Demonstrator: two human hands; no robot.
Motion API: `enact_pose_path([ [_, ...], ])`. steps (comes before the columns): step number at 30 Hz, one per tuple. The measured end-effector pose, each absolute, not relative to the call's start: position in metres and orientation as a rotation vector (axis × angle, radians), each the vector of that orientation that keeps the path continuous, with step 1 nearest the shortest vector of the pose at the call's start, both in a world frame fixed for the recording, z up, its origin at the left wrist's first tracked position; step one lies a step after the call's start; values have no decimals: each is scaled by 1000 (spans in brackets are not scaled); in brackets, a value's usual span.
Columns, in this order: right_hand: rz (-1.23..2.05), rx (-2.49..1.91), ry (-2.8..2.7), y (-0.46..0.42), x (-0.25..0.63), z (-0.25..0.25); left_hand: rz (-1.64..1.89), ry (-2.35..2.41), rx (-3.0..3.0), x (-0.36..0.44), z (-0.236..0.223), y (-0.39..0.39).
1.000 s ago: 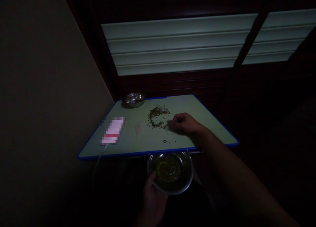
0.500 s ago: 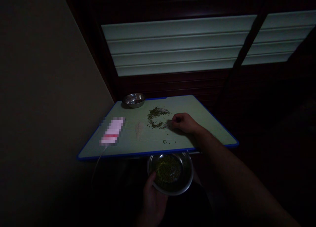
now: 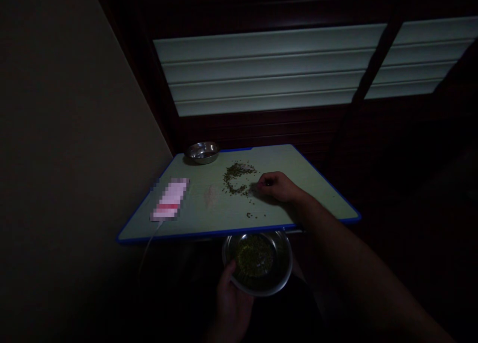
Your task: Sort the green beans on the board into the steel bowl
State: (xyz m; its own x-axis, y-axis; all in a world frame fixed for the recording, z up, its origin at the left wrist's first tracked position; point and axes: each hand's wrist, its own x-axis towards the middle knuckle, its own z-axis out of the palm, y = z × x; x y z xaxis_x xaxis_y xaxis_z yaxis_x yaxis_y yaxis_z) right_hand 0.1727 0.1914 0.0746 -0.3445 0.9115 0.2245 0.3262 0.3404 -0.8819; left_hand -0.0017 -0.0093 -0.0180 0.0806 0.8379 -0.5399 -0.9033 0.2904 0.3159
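Observation:
My left hand [image 3: 233,298] grips the near-left rim of a metal bowl [image 3: 282,278], thumb over the edge, just below the table's front side. Inside the bowl lies a layer of small green beans [image 3: 254,256]. On the pale table top, my right hand [image 3: 278,186] rests with its fingers curled together at the right side of a scattered patch of beans [image 3: 235,176]. Whatever those fingers pinch, if anything, is too small and dark to make out. Several loose beans [image 3: 252,215] lie nearer the front edge.
A second metal bowl [image 3: 202,153] stands at the table's back left corner. A blurred-out phone [image 3: 172,198] with a white cable [image 3: 149,243] lies on the left. The table [image 3: 201,218] has a blue rim. Behind it is a dark wooden panel with pale slats [image 3: 261,69].
My right hand's fingers have shifted very slightly left toward the bean patch. The left hand and its bowl keep their place.

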Motion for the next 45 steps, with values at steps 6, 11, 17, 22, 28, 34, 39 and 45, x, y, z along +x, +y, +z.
enact_pose_path([
  [6,1052,-1093,-1853,189,172,77,1307,771,-140,0,-12,-9],
  [11,1040,-1087,-1839,188,171,80,1316,775,-156,1,-9,-8],
  [17,1109,-1091,-1837,185,169,80,1302,800,-145,2,-7,-9],
  [22,1261,-1082,-1851,183,167,79,1304,794,-135,2,-8,-8],
  [28,1387,-1035,-1903,178,162,81,1287,786,-151,1,-8,-7],
  [34,1275,-1093,-1818,181,162,80,1304,800,-164,2,-3,-7],
  [39,1075,-1191,-1750,189,167,76,1304,784,-163,1,-6,-9],
  [45,1023,-1230,-1768,192,169,73,1308,782,-161,2,-7,-8],
])
